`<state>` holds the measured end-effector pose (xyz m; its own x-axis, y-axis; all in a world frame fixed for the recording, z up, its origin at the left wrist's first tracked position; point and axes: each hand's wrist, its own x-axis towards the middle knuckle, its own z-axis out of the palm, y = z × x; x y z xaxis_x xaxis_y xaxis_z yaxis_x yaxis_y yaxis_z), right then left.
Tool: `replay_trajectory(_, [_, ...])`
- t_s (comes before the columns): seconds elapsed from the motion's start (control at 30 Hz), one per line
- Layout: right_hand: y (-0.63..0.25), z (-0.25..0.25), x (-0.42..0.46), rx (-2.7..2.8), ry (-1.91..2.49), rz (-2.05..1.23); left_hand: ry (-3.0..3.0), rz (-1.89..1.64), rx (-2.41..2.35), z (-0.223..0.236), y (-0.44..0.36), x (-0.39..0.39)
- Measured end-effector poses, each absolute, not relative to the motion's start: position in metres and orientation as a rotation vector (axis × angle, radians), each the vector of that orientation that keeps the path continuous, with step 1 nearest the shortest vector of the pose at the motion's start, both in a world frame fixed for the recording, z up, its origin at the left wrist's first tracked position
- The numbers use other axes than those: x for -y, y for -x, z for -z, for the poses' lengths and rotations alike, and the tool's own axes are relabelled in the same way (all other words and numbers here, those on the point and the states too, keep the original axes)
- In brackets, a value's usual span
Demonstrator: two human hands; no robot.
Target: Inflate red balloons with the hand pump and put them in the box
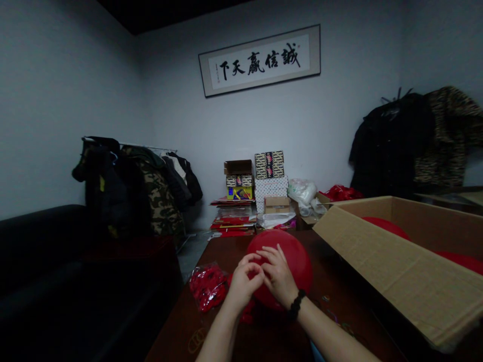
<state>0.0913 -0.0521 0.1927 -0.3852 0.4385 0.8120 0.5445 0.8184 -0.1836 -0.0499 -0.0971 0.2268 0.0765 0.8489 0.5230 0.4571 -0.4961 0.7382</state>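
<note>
- Red balloon (296,259) was at lower centre of the frame, over the table (222,247), nearly round, without a clear long axis; the hands hid its neck, so its direction was unclear
- Left hand (246,275) curled, thumb towards fingertips; I could not tell whether it gripped the neck
- Right hand (278,274) had fingers partly spread, its grip equally unclear

Balloon (298,259) smooth rubber; bag (209,287) glossy plastic; box (400,274) matt cardboard.

Red balloon (296,254), inflated, rounded, smooth, partly hidden from view, over a dark brown table (224,247)
</note>
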Motion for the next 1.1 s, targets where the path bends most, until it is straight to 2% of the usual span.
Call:
replay_trajectory(0.2, [-0.092, -0.194, 0.056, 1.994, 0.706, 0.070, -2.284, -1.472, -1.715, -0.231, 0.043, 0.109])
replay_trajectory(0.4, [-0.092, -0.194, 0.062, 1.917, 0.691, -0.130, -2.074, -1.803, -2.051, -0.230, 0.068, 0.099])
replay_trajectory(0.57, [-0.085, -0.189, 0.058, 1.676, 0.757, -0.392, -1.545, -1.987, -1.614, -0.211, 0.079, 0.085])
replay_trajectory(0.73, [-0.078, -0.185, 0.055, 1.579, 0.725, -0.594, -1.148, -2.074, -1.198, -0.210, 0.064, 0.084])
replay_trajectory(1.1, [-0.085, -0.189, 0.051, 1.572, 0.720, -0.756, -1.156, -1.972, -1.050, -0.208, 0.063, 0.088])
